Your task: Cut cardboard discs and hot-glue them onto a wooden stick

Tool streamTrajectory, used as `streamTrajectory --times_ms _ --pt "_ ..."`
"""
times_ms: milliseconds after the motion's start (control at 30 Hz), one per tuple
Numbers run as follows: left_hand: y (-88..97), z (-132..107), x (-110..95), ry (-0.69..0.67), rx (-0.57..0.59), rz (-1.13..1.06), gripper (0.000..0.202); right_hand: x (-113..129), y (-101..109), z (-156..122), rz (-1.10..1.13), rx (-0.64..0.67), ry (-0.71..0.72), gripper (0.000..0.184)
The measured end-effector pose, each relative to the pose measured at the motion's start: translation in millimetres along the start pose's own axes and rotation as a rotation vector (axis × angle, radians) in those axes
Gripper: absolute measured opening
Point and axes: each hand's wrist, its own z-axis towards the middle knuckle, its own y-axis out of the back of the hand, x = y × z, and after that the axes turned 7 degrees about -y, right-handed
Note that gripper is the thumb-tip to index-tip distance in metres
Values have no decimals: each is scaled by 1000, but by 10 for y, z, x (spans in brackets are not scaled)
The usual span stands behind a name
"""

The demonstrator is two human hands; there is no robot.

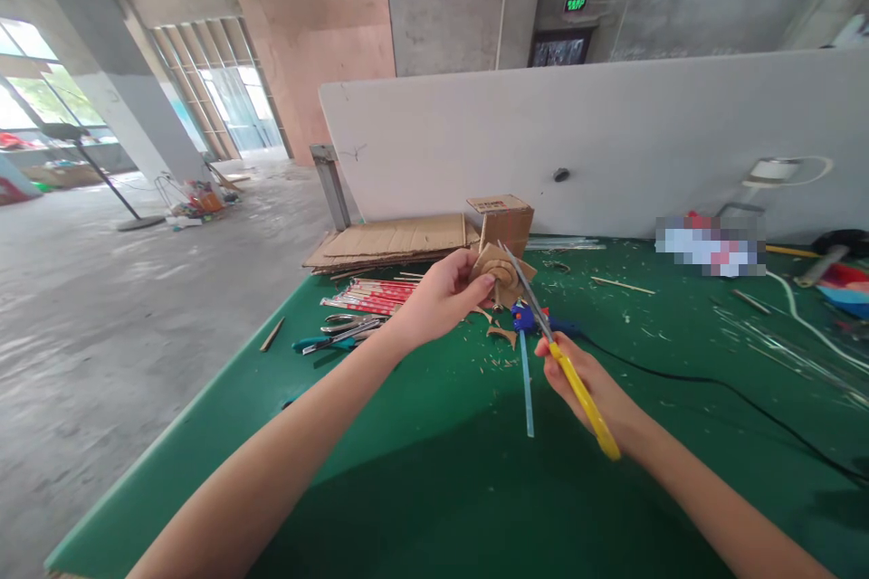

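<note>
Behind everything stands a white board (597, 131), and before it we have the green table (407, 470). On its far part lies a pile (397, 242) of flat cardboard, and to the right of this pile stands a small box (512, 231). Nearer to us are the red sticks (370, 297) and, just below them, the pliers (343, 333). A black cable (685, 378) runs to the right from the blue glue gun (524, 317), which lies partly behind the scissors (576, 384).

Our right hand (604, 389) is closed on the yellow handle of these scissors, with the blades pointing up and away. Our left hand (449, 291) grips the card (486, 259) between thumb and fingers, and holds it above the table, in front of the box. On the card we see a round disc (501, 272). The blades cross the right side of the card; whether they are around its edge, we cannot tell.

In our judgement, the left fingers are rather near to the blades, so a slip of the scissors could cut them. If the card turns in this pinch, a cut could run into the disc. The gun lies close below; if it is hot, a lowered wrist could touch it. Smallest are the scraps (501, 337) beneath.
</note>
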Motion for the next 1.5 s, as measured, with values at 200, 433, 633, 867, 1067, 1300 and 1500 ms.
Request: streamTrajectory --times_ms 200,433,633,867,1067,1300,1500 --pt "-31 -19 -29 -16 -11 37 20 36 -25 -10 -5 -26 9 32" --pt "-52 -14 24 23 -31 -43 20 61 -32 -21 -45 -36 -80 31" --pt "-70 -12 32 50 -50 -102 22 131 -33 -39 -91 -65 -63 32" --pt "-56 -12 4 88 -57 -169 22 221 -21 -41 -82 -118 -61 43" --pt "-243 -60 43 159 -270 -447 25 103 -97 -35 -36 -91 -80 37" --pt "-321 -93 103 82 -263 -278 31 -5 -133 -21 41 -56 -88 29" --pt "-307 -98 99 95 -180 -230 30 25 -29 -26 11 -49 -83 28"
